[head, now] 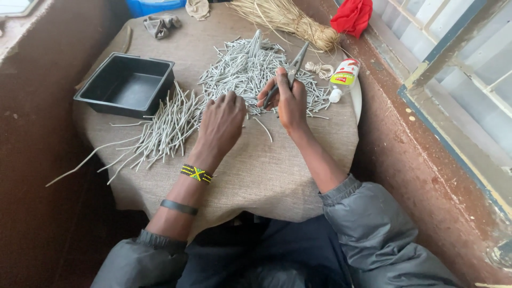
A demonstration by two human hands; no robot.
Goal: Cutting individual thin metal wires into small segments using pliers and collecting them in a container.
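My right hand [289, 100] grips a pair of dark pliers [292, 72], its jaws pointing away over a heap of short grey wire pieces [250, 66]. My left hand [221, 124] rests palm down at the near edge of that heap, fingers curled on the wires; I cannot tell if it holds one. A second bunch of longer grey wire pieces [162, 128] fans out to the left of my left hand on the cloth-covered round table [266, 170]. A single wire piece [262, 129] lies between my hands.
An empty black rectangular tray [126, 85] stands at the table's left. A small glue bottle [343, 79] lies on its side at the right edge, beside a coil of string [320, 69]. A straw bundle [290, 20], red cloth [352, 16] and rags [161, 24] sit at the back. A wall and window frame [453, 96] run along the right.
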